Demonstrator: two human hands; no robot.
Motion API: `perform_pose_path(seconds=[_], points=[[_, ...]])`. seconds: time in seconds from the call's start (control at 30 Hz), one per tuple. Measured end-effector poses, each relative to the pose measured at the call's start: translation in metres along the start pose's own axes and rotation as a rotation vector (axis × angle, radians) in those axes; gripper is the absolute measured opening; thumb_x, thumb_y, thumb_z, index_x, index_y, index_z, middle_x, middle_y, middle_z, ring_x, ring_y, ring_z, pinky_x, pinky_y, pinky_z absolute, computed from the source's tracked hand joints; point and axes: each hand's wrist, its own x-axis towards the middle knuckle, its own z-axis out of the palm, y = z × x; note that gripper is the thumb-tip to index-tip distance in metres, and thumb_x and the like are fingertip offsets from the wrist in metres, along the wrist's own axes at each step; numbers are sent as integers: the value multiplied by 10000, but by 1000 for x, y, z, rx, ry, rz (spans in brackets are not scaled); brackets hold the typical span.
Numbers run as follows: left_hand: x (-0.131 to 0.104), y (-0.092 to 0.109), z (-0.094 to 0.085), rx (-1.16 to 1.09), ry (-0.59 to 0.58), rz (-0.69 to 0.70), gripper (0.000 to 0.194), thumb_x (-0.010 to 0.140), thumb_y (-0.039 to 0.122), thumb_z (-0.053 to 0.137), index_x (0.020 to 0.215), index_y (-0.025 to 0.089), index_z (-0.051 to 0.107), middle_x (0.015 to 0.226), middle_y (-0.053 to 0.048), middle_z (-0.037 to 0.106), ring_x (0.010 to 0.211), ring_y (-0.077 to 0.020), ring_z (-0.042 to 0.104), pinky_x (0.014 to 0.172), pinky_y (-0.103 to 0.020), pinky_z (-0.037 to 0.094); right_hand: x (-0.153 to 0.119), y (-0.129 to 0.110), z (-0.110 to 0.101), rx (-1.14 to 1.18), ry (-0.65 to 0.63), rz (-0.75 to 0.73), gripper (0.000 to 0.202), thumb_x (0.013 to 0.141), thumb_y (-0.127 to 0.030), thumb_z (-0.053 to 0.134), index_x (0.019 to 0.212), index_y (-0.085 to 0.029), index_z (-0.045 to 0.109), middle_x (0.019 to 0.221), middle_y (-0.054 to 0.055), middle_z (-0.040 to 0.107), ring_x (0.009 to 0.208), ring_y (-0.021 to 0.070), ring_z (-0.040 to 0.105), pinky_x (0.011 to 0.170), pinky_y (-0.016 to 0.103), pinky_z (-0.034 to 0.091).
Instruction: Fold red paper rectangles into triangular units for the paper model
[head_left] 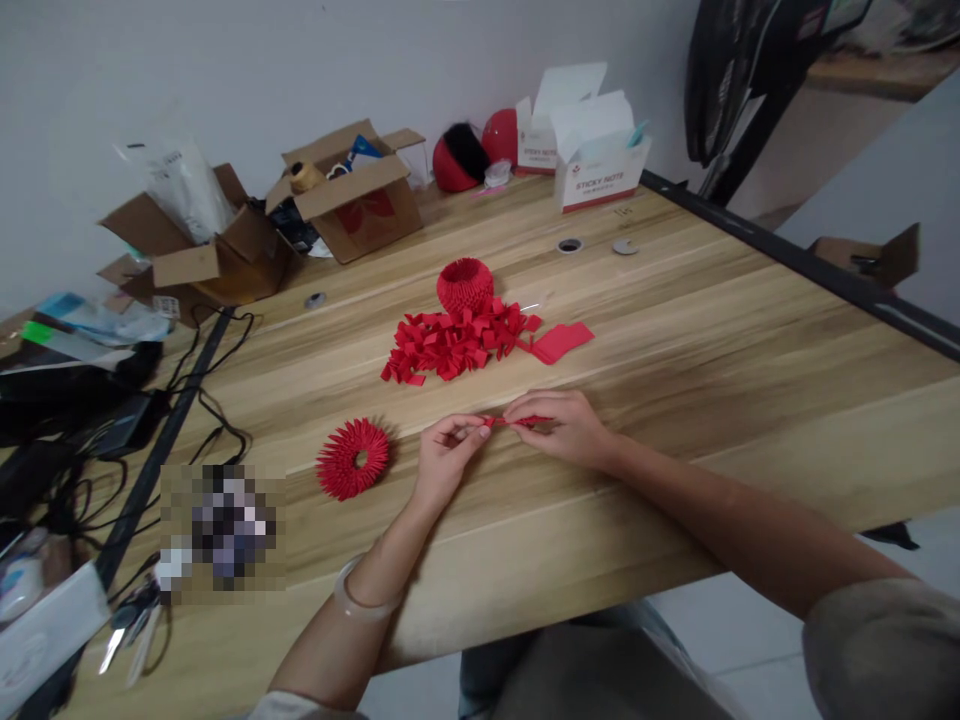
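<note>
Between my two hands, low over the wooden table, is a thin strip of small folded red paper pieces. My left hand pinches its left end between thumb and fingers. My right hand is closed around the right part, so some of it is hidden. To the left lies a red paper ring with spiky folded points and a hole in its middle. Ahead of my hands is a pile of folded red paper pieces, with a round red paper bowl behind it and flat red paper slips at its right.
Open cardboard boxes, red round objects and sticky note boxes stand along the wall. Black cables, scissors and clutter lie at left. A cable hole is in the wooden table.
</note>
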Motion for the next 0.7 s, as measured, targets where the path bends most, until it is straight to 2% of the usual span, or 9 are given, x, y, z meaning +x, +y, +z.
perform_pose_path(seconds=[0.33,0.57,0.7], points=[[-1,2,1,4,-17,3,165,598,271,753,697,157,685,702,-43,706,566,-104,569,596,-233,472,0,1,0,30,-14,-4,106,761,-156,552,772,-188,652,783,48,703,711,135,652,689,246,529],[-1,2,1,1,-20,-6,172,599,277,753,698,154,687,747,-60,717,612,-123,603,647,-256,482,-1,1,0,41,-31,36,99,753,-168,563,764,-195,658,788,39,706,716,133,653,700,243,528],[-1,3,0,2,-30,-6,161,601,273,752,691,155,687,724,-52,714,573,-107,580,607,-237,465,-1,-1,0,99,-22,114,96,735,-153,580,760,-173,670,786,51,709,704,135,656,681,239,527]])
